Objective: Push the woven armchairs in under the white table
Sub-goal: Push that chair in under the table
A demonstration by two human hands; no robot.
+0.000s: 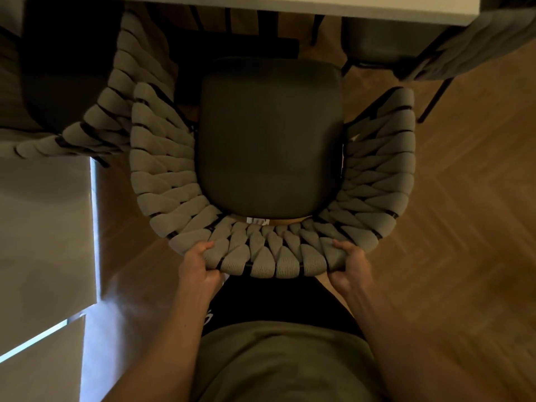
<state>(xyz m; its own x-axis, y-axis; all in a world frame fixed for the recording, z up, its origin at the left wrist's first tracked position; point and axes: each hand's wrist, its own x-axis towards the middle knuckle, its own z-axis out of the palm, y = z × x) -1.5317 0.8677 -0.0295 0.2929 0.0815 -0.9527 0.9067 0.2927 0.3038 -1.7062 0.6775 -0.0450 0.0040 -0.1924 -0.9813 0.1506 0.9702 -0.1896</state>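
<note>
Hands first: we are gripping the curved back rim of the woven armchair (269, 181) from behind, our left hand (198, 266) curling over the rope weave at the left end of the back and our right hand (348, 266) curling over it at the right end, fingers on top and thumbs tucked beneath. We are standing just behind it, looking straight down at its dark seat cushion (269, 137). Its front edge is lying near the edge of the white table (290, 4), which is running along the top of the view, while most of the seat is still showing out in the open on the wooden floor (464, 227). Beside it, a second woven armchair (116, 105) is touching its left arm, and a third chair (406, 44) is sitting partly under the table on the right.
</note>
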